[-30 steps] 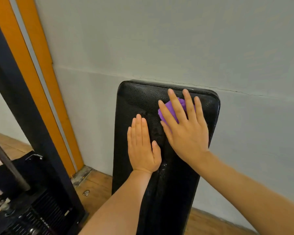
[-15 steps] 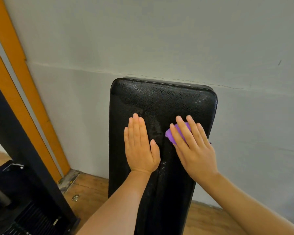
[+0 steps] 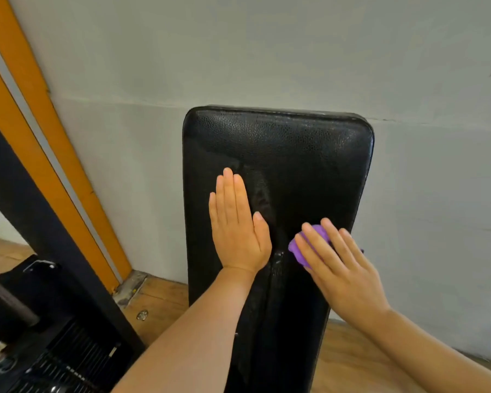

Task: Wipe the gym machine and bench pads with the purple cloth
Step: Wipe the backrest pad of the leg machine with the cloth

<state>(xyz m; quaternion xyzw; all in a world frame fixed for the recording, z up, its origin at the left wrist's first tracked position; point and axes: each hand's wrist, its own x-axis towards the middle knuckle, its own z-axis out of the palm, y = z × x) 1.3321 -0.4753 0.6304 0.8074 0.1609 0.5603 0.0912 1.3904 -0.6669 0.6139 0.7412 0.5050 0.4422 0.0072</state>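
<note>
A long black bench pad (image 3: 278, 154) leans upright against the grey wall, its leather shiny and wet down the middle. My left hand (image 3: 237, 228) lies flat on the pad's left half, fingers straight and together. My right hand (image 3: 338, 265) presses the purple cloth (image 3: 305, 248) against the pad's right half with straight fingers. Only a small bunch of the cloth shows under the fingertips; the rest is hidden by the hand.
A grey wall (image 3: 267, 52) stands right behind the pad. An orange and dark post (image 3: 54, 171) slants down at the left. A black machine base (image 3: 48, 350) fills the lower left corner. A wooden floor (image 3: 159, 302) runs below.
My right hand has slid the purple cloth down the pad from near its top edge to its middle. My left hand has stayed flat in place.
</note>
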